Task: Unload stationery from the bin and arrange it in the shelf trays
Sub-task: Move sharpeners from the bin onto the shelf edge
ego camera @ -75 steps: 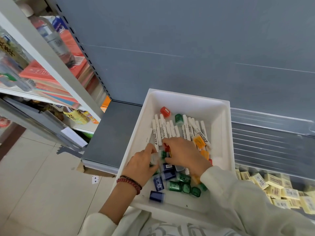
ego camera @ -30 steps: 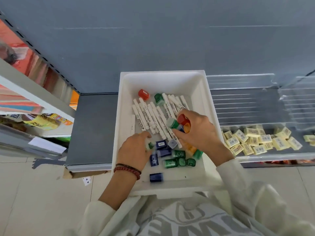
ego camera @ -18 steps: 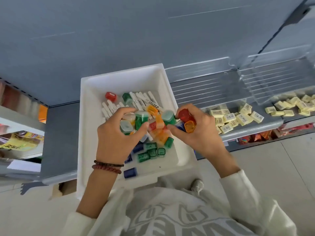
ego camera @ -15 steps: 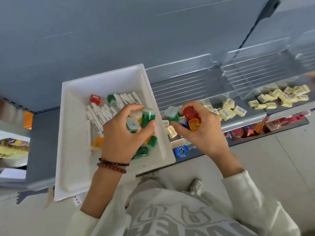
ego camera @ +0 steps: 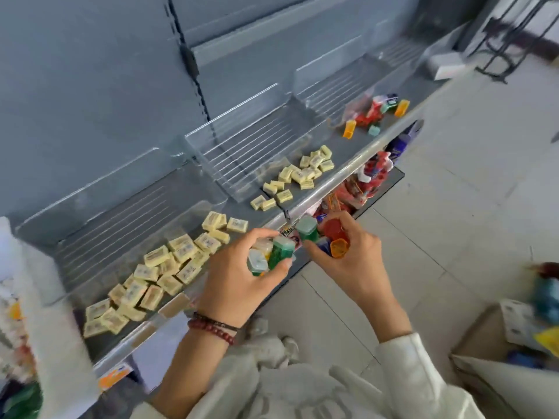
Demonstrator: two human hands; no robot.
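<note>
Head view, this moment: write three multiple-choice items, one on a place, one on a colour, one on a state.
1. Which tray already holds loose mixed-colour boxes?
A) nearest
B) middle
C) farthest tray

2. What colour are the erasers?
A) pale yellow
B) blue
C) red

3. What are the hands doing?
A) both are empty
B) only one holds something
C) left hand and right hand each grip small capped boxes

Answers: C, orange, red and green pieces lie there; A, every eraser is pale yellow; C, capped boxes show within both sets of curled fingers.
</note>
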